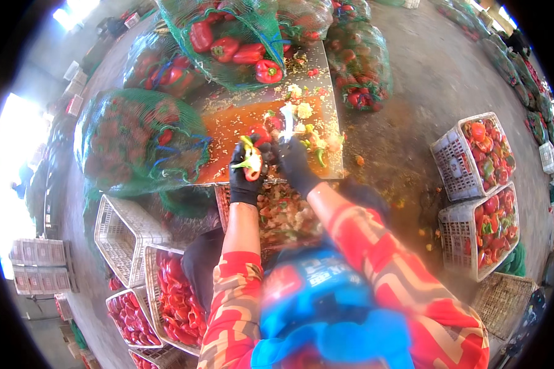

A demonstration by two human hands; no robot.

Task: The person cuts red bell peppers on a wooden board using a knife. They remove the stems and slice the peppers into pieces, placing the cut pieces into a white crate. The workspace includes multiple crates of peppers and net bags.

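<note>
My left hand (246,177), in a black glove, holds a cut red bell pepper (253,172) whose pale core and green stem face up. To its right my right hand (295,159), gloved too, grips a knife (287,121) with a whitish blade that points away from me. More red pepper (260,134) lies just beyond my left hand, partly hidden. Pepper cores (304,110), green stems and seeds are scattered on the wet metal table (221,115) around the blade. Below my hands, a crate holds cut-off cores and scraps (286,217).
Green mesh sacks of red peppers (134,133) crowd the table's left and far sides. Crates of red pepper pieces (180,295) stand at lower left, beside an empty white crate (120,240). More filled crates (461,157) stand on the floor at right.
</note>
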